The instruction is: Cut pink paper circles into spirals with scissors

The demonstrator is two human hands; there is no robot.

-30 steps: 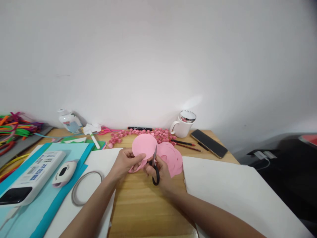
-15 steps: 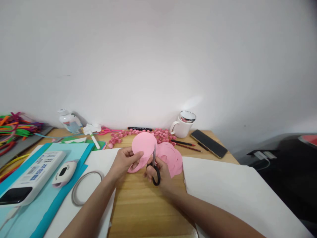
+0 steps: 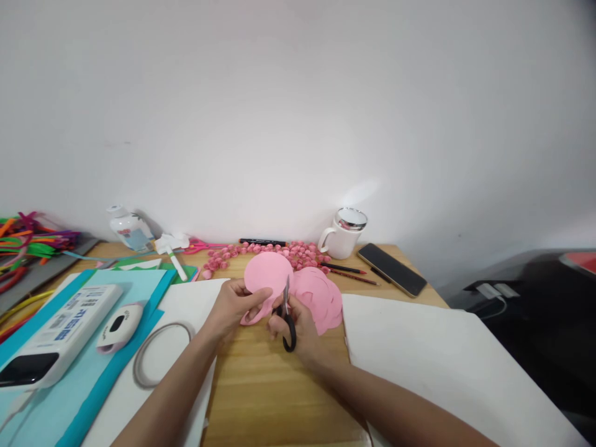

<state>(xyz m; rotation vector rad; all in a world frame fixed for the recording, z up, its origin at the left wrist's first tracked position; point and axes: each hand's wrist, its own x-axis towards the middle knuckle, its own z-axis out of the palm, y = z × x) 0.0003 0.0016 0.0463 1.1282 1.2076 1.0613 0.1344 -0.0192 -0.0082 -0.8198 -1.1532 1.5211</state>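
The scissors point(image 3: 287, 313) have edged left (slightly); right hand point(image 3: 298, 324) grips them, left hand point(image 3: 235, 304) pinches the pink paper circle point(image 3: 266, 275).

**Pink disc under the scissors**

We see a round pink paper disc point(image 3: 269, 273) held tilted above the table, a cut strip curling off its lower edge at 7 o'clock. Black-handled scissors point(image 3: 287, 316) stand nearly upright, blades pointing to 12 o'clock, biting into the disc's right edge.
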